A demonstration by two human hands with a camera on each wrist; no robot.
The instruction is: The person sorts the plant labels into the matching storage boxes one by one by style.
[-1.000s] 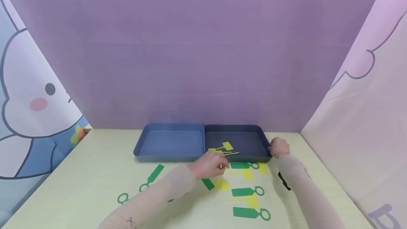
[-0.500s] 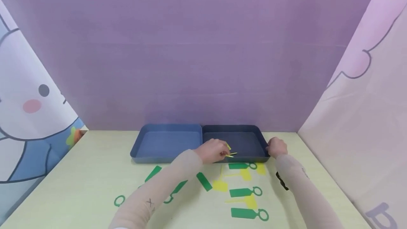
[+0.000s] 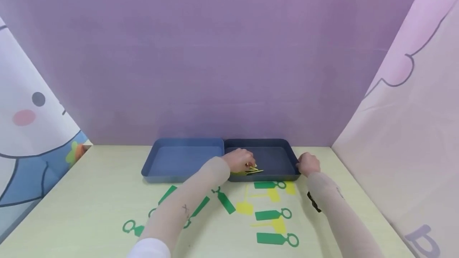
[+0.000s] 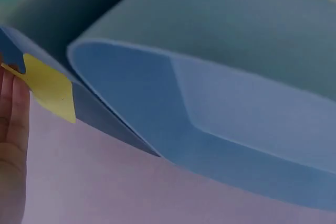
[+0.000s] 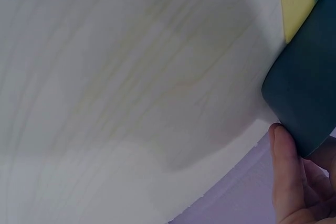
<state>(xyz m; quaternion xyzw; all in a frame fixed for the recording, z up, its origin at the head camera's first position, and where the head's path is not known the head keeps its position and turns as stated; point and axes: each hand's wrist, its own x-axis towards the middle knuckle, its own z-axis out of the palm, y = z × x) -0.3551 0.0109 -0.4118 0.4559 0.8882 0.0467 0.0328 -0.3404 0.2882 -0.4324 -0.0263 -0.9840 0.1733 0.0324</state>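
My left hand point(image 3: 239, 160) is over the left part of the dark tray point(image 3: 276, 176) and pinches a yellow T-shaped plant label. In the left wrist view that yellow label point(image 4: 50, 87) hangs by its stem from the fingers point(image 4: 18, 108), in front of the tray wall. Several yellow labels lie in the tray below the hand, partly hidden by it. On the tray's right side, my right hand point(image 3: 308, 164) grips the rim; in the right wrist view its fingers point(image 5: 287, 166) press the outside of the corner.
A blue tray point(image 3: 186, 179) stands against the dark tray's left side. On the table in front lie several green ring-ended tags point(image 3: 269, 215) and several yellow labels point(image 3: 245, 208). A purple wall point(image 3: 229, 71) rises behind. Near the right forearm is a small black object point(image 3: 314, 202).
My left hand has lifted a yellow label from the table and moved forward over the dark tray. The right hand stays at the tray's rim. The head view has shifted slightly.
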